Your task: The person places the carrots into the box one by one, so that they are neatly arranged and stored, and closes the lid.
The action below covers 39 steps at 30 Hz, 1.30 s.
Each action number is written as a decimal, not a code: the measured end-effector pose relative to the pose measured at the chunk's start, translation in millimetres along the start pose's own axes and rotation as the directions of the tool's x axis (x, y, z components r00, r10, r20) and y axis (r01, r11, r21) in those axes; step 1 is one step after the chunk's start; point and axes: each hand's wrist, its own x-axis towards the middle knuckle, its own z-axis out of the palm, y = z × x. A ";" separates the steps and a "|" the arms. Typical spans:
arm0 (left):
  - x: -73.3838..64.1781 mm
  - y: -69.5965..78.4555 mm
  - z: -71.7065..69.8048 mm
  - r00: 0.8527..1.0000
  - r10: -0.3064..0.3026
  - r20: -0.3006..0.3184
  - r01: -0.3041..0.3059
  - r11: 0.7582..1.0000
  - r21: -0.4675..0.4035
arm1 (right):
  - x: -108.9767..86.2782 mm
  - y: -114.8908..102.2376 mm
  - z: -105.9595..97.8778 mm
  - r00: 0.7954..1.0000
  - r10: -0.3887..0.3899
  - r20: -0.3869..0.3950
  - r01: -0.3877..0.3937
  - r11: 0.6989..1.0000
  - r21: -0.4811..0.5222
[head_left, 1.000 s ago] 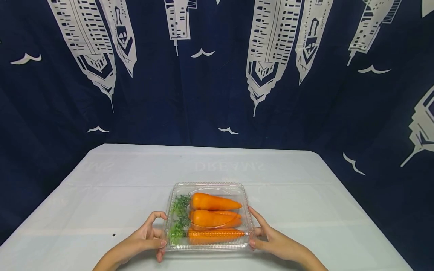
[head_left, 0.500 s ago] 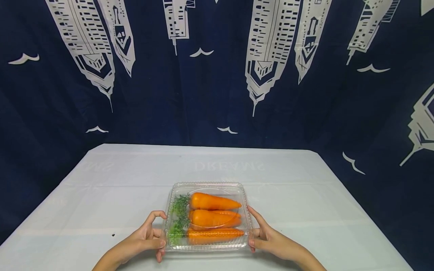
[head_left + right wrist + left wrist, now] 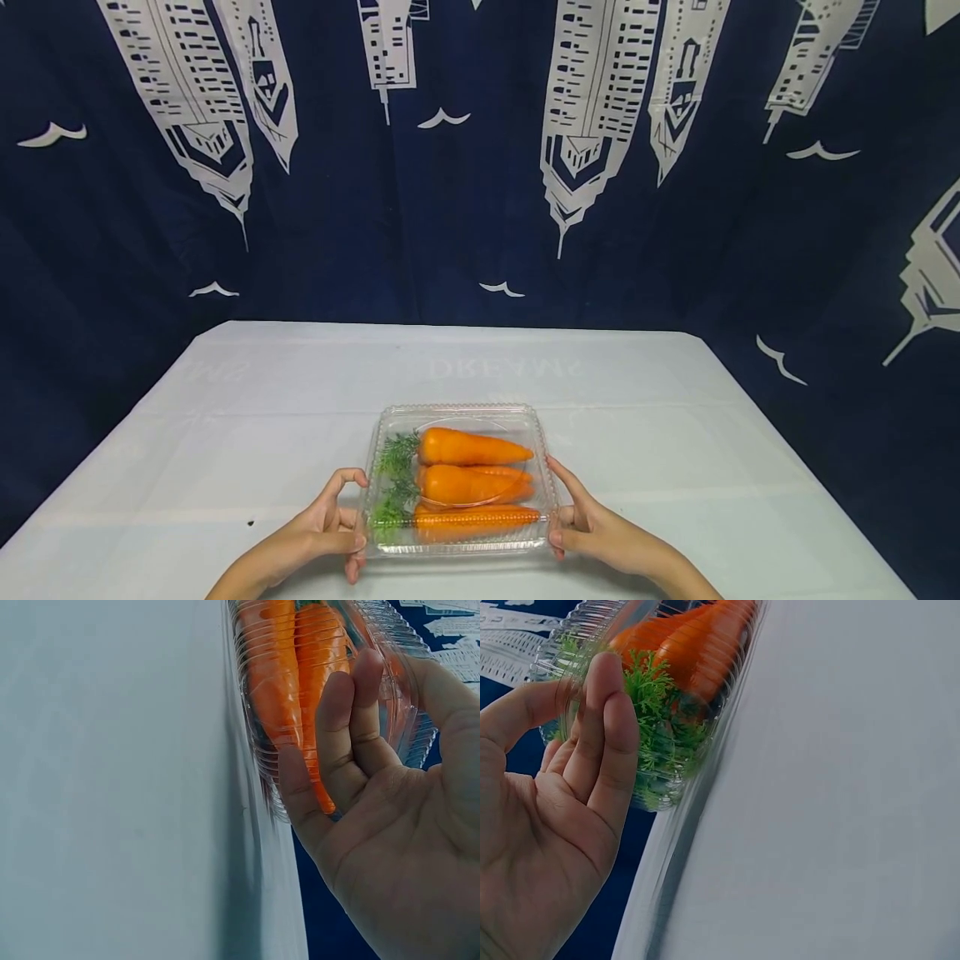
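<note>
A clear plastic clamshell box [image 3: 465,411] with its lid down lies between my two hands in the head view. Several orange carrots [image 3: 474,486] lie inside it, their leafy green tops [image 3: 395,483] toward the left. My left hand [image 3: 327,529] grips the box's left edge, thumb and fingers at the rim. On the opposite side my right hand [image 3: 592,527] holds the right edge the same way. The left wrist view shows fingers [image 3: 619,724] against the box wall beside the greens [image 3: 656,712]. In the right wrist view, fingertips touch the wall near the carrot tips [image 3: 324,799].
The white table [image 3: 712,433] carries a small dark speck [image 3: 251,523] left of the box. Behind its far edge hangs a dark blue cloth [image 3: 465,208] printed with white buildings and birds.
</note>
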 end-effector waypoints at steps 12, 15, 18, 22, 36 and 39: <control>0.8 0.3 -4.3 1.000 -0.022 -0.014 0.023 0.997 0.071 | -5.7 -7.8 -4.4 0.994 0.097 -0.044 -0.100 0.992 -0.079; -0.1 3.1 -3.5 0.998 -0.053 -0.046 0.058 0.991 0.122 | -6.6 -10.4 -5.5 0.991 0.119 -0.055 -0.125 0.985 -0.121; -1.8 8.3 -2.5 0.990 -0.097 -0.103 0.116 0.974 0.194 | -7.7 -13.0 -6.3 0.991 0.116 -0.061 -0.125 0.976 -0.178; -3.8 12.6 -4.1 0.978 -0.091 -0.189 0.147 0.940 0.307 | -9.9 -16.4 -7.9 0.993 0.085 -0.079 -0.105 0.949 -0.298; 6.7 18.5 3.2 0.818 0.137 -0.558 0.326 0.690 0.647 | -12.7 -29.5 -9.5 0.951 0.041 -0.305 -0.203 0.828 -0.523; 10.5 22.7 6.9 0.760 0.162 -0.629 0.429 0.602 0.674 | -11.9 -30.5 -9.8 0.926 0.012 -0.378 -0.232 0.808 -0.541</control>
